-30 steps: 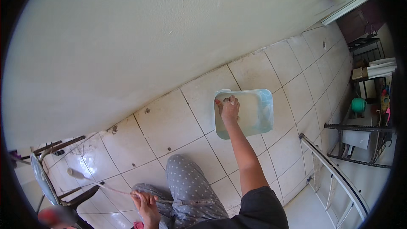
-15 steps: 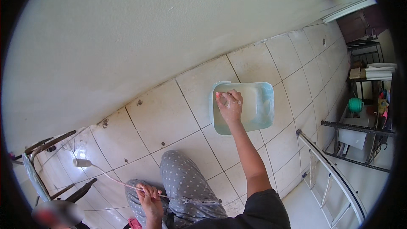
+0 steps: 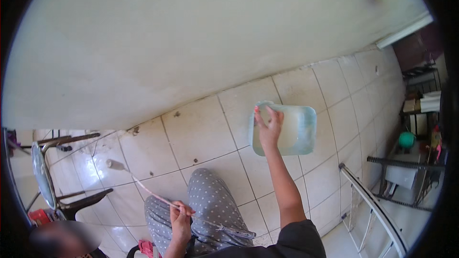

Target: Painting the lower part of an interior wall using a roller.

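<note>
Out ahead of the right hand (image 3: 267, 131), a pale blue-green rectangular basin (image 3: 291, 131) is held up at arm's length over the tiled floor (image 3: 201, 134), its open side turned toward the camera. The basin is gripped at its near rim, fingers curled over the edge and thumb apparently behind it, though this is hard to tell from above. Lower down, close to the lap, the left hand (image 3: 180, 222) is closed around a thin pink stick (image 3: 158, 196) whose pale tip (image 3: 114, 164) is angled out to the left over the floor. A steadier hold is judged likely if the basin is kept level and gripped further along its rim, while the stick is kept clear of the spotted trouser knee (image 3: 210, 196) beside the left hand.
</note>
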`<state>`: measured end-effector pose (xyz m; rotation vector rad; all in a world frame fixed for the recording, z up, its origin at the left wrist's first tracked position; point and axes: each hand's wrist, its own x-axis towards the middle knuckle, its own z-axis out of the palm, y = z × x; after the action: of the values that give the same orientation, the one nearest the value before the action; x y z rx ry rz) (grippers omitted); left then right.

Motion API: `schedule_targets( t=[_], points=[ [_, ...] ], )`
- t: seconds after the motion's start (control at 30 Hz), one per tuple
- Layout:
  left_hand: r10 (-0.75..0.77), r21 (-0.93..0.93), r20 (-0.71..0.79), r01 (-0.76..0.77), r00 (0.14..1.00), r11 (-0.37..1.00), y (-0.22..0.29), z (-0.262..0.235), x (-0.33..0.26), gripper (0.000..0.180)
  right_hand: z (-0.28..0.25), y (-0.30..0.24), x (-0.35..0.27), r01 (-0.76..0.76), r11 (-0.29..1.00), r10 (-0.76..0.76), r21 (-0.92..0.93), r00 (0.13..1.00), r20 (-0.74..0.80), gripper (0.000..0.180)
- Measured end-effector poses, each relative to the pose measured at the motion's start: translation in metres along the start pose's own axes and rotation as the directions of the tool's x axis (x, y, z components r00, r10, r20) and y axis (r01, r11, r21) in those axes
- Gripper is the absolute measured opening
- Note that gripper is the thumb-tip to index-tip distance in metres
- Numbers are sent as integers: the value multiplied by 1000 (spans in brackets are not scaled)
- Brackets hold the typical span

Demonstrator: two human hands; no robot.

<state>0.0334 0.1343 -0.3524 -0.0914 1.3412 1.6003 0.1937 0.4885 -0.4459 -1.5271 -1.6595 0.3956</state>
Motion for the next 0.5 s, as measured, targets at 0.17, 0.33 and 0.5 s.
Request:
schedule_targets(
  t=[0.17, 0.33, 0.5],
  points=[
    [22, 136, 27, -26, 999, 990, -14, -1, 7, 8, -71, -67, -106, -640, 748, 172, 177, 444, 879, 30],
    [-33, 30, 231, 27, 972, 999, -11, 14, 22, 11, -150, -92, -194, -610, 783, -22, -123, -225, 974, 34],
    [-176, 61, 392, 166, 903, 984, 4, 11, 23, 15, -187, -112, -180, -843, 297, -294, -449, -528, 797, 34]
  ],
)
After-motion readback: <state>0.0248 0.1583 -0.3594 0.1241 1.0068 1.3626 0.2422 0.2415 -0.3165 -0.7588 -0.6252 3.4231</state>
